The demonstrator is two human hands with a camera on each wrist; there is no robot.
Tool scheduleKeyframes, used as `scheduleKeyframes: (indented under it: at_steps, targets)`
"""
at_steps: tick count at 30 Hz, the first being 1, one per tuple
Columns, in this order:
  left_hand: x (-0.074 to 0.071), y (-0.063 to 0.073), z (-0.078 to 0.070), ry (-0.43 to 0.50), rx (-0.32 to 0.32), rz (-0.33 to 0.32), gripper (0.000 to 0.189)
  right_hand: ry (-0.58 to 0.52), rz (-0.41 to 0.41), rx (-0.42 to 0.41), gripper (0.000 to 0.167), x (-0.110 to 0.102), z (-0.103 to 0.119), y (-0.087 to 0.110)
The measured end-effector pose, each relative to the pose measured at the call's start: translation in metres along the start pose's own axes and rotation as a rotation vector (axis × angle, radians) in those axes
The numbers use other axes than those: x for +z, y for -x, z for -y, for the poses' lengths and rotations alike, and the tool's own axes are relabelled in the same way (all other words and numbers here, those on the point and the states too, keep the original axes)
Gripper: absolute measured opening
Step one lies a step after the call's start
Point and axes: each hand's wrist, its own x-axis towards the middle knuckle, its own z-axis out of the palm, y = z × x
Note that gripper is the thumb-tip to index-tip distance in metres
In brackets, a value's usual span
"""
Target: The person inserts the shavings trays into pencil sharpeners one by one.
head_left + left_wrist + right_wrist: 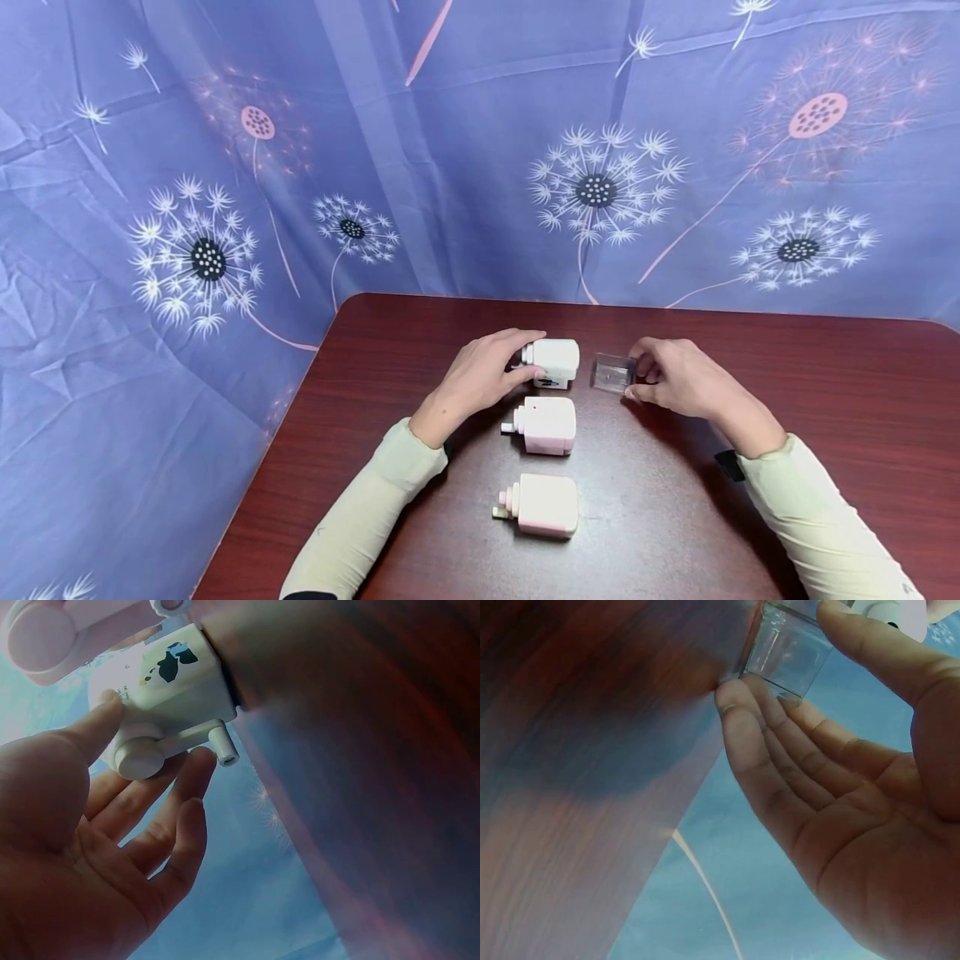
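My left hand (480, 373) grips a white crank pencil sharpener (557, 358) at the back of the row, thumb on the near side and fingers around the far side. Dark cow-like patches mark its wall, and its crank handle (223, 745) points toward the left palm in the left wrist view. Just right of the sharpener, my right hand (678, 377) holds a small clear plastic drawer (613, 373) by its right end, between thumb and fingers. The drawer lies close over the table, apart from the sharpener, and looks see-through in the right wrist view.
Nearer the body, a pale pink sharpener (550, 425) and a cream-pink one (548, 504) line up below the white one, cranks toward the left. They stand on a dark red-brown wooden table (825, 375). A blue dandelion-print cloth (480, 167) hangs behind and left.
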Motion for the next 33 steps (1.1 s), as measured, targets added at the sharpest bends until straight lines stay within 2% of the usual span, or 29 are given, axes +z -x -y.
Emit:
scheduleKeyframes:
  at_steps: [18, 33]
  targets:
    - [0.001, 0.001, -0.001, -0.001, -0.001, -0.001, 0.059, 0.031, -0.012, -0.063, 0.034, 0.004, 0.000, -0.003]
    - [0.002, 0.001, 0.000, 0.006, 0.019, -0.010, 0.059, 0.044, -0.005, -0.103, 0.034, 0.009, 0.008, -0.011]
